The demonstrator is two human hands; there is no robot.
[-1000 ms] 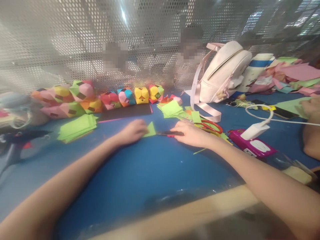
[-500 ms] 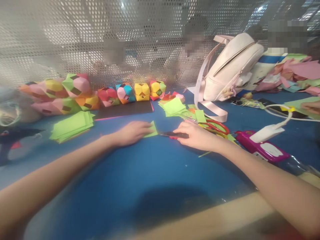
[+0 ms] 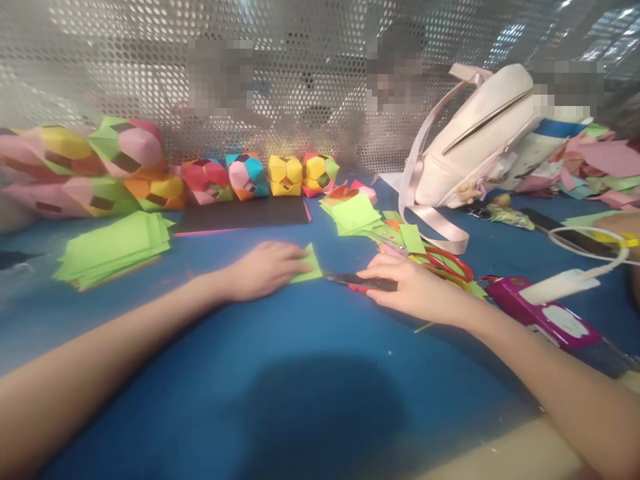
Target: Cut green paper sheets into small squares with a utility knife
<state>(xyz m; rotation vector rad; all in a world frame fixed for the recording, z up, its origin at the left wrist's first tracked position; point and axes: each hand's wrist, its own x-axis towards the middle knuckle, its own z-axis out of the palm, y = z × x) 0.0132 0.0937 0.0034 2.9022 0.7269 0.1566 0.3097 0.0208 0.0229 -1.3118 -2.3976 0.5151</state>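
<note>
A folded green paper (image 3: 311, 265) with a pointed upper corner lies on the blue tabletop. My left hand (image 3: 263, 270) holds it down from the left, its closed fingers covering most of it. From the right, my right hand (image 3: 413, 283) is closed around a slim dark blade (image 3: 345, 279), whose tip is close to the paper's right corner. A red part shows beneath the blade; the fingers hide the rest of the tool. Just beyond my right hand lie red-handled scissors (image 3: 453, 261) among green paper scraps.
Left lies a stack of green paper (image 3: 117, 247). Folded paper balls (image 3: 247, 177) line the back, near a black sheet (image 3: 243, 213). A pale backpack (image 3: 480, 133), a purple power bank (image 3: 545, 313) with a white plug, and a paper heap (image 3: 600, 163) stand right. Behind is a perforated metal screen (image 3: 310, 73).
The view has shifted slightly, so the things on the table sit farther towards both sides. Both hands keep nearly the same pose at the green paper, and the blade shows more clearly.
</note>
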